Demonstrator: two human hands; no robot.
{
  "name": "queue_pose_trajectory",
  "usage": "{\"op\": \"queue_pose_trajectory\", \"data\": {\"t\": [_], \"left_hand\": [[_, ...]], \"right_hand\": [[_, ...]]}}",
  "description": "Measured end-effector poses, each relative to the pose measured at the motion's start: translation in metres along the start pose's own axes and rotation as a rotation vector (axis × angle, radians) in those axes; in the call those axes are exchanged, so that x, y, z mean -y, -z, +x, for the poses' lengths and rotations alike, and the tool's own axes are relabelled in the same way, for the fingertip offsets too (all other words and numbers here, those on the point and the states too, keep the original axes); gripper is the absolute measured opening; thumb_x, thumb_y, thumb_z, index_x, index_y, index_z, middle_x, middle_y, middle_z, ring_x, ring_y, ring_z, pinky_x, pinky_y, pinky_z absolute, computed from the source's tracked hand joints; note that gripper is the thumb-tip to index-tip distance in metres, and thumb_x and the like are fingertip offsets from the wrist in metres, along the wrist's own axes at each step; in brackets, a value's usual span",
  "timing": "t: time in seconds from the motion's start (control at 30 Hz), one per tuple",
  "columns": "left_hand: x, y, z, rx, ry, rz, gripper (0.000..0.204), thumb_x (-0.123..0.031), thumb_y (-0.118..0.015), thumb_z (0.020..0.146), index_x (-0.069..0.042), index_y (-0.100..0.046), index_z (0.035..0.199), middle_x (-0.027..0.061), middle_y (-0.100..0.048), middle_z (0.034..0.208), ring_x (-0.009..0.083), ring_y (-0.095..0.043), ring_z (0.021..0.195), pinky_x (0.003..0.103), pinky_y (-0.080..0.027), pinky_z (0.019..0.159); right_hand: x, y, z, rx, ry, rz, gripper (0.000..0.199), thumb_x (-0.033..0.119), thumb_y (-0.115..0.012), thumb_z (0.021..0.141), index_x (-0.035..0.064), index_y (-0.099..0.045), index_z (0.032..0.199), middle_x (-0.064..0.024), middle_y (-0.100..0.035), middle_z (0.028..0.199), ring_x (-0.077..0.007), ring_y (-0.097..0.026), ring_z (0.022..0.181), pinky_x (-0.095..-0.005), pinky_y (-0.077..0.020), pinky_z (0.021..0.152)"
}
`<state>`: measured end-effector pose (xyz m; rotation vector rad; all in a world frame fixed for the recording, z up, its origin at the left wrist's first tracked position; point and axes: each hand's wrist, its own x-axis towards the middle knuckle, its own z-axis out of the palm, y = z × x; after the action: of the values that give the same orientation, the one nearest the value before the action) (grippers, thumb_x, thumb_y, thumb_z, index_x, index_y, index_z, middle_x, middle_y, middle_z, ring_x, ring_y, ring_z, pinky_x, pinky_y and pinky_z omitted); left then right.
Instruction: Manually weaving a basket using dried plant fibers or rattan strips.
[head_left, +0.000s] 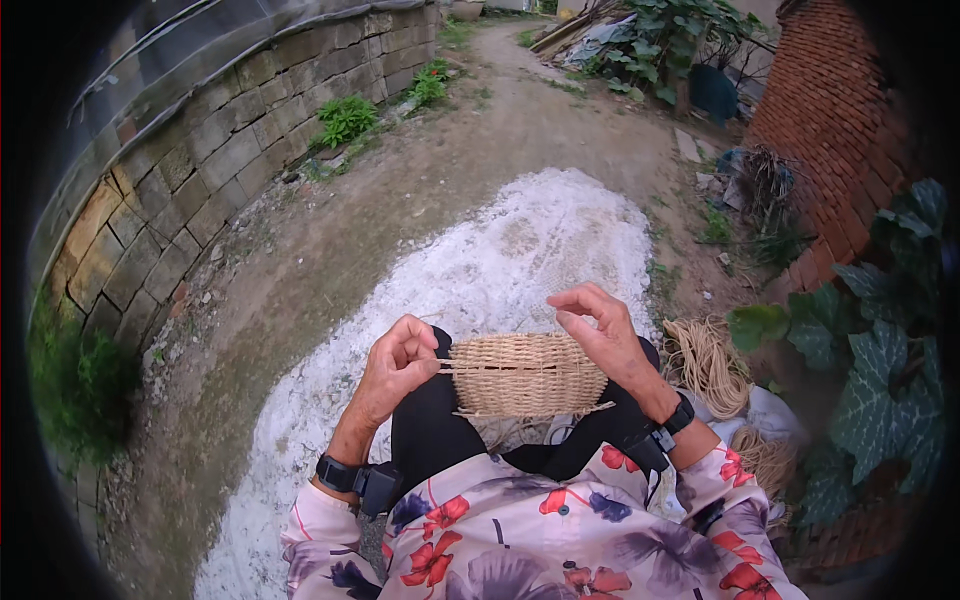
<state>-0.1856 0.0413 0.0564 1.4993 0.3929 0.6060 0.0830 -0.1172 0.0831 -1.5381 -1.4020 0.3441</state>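
Note:
A woven straw basket (530, 386) rests across my dark-trousered thighs, with a dark gap running along the middle of its weave. Beside its left edge, my left hand (397, 362) is closed, thumb and fingers pinching thin straw strands (445, 367) that run into the weave. Above the basket's right end hovers my right hand (603, 335); its thumb and forefinger point left and stand apart, with nothing visible between them. Loose strand ends stick out along the basket's near edge.
Coils of straw cord (708, 365) lie at my right, with another bundle (765, 455) nearer me. White powdery ground (520, 235) spreads ahead. A block wall (190, 190) runs along the left; a brick structure (825, 130) and large leaves (885, 395) stand at the right.

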Motion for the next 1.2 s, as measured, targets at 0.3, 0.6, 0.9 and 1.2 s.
{"op": "queue_pose_trajectory", "data": {"t": [0.3, 0.6, 0.9, 1.2], "left_hand": [[-0.002, -0.043, 0.012, 0.032, -0.086, -0.363, 0.031, -0.010, -0.071, 0.088, -0.006, -0.051, 0.112, 0.0043, -0.065, 0.086, 0.0081, -0.060, 0.070, 0.021, -0.047, 0.059], [0.062, -0.051, 0.018, -0.094, -0.208, 0.593, 0.011, -0.010, -0.066, 0.084, 0.001, -0.069, 0.086, 0.0081, -0.066, 0.076, 0.0160, -0.062, 0.066, 0.032, -0.049, 0.060], [0.082, -0.056, 0.017, -0.059, -0.303, 0.771, 0.013, -0.010, -0.063, 0.085, -0.003, -0.070, 0.094, 0.0151, -0.066, 0.085, 0.0346, -0.066, 0.082, 0.042, -0.051, 0.072], [0.089, -0.053, 0.019, -0.039, -0.392, 0.873, 0.011, -0.008, -0.065, 0.085, -0.003, -0.070, 0.093, 0.0144, -0.065, 0.084, 0.0339, -0.066, 0.079, 0.042, -0.053, 0.069]], "right_hand": [[0.028, -0.058, -0.026, 0.139, 0.126, 0.282, 0.025, 0.008, -0.063, 0.091, 0.0006, -0.063, 0.115, -0.0142, -0.067, 0.096, -0.0228, -0.066, 0.086, -0.0317, -0.0505, 0.075], [-0.003, -0.046, -0.029, 0.209, 0.300, -0.563, 0.007, 0.003, -0.066, 0.082, 0.0021, -0.065, 0.088, -0.0133, -0.060, 0.073, -0.0337, -0.063, 0.066, -0.0434, -0.0497, 0.058], [-0.012, -0.073, -0.027, 0.392, 0.143, -0.777, 0.009, 0.010, -0.059, 0.083, 0.0009, -0.060, 0.085, -0.0216, -0.067, 0.079, -0.0398, -0.067, 0.070, -0.0516, -0.0519, 0.061], [-0.013, -0.085, -0.028, 0.436, -0.603, 0.038, 0.018, 0.015, -0.054, 0.093, -0.0004, -0.063, 0.095, -0.0132, -0.067, 0.072, -0.0225, -0.066, 0.058, -0.0340, -0.0533, 0.055]]}}
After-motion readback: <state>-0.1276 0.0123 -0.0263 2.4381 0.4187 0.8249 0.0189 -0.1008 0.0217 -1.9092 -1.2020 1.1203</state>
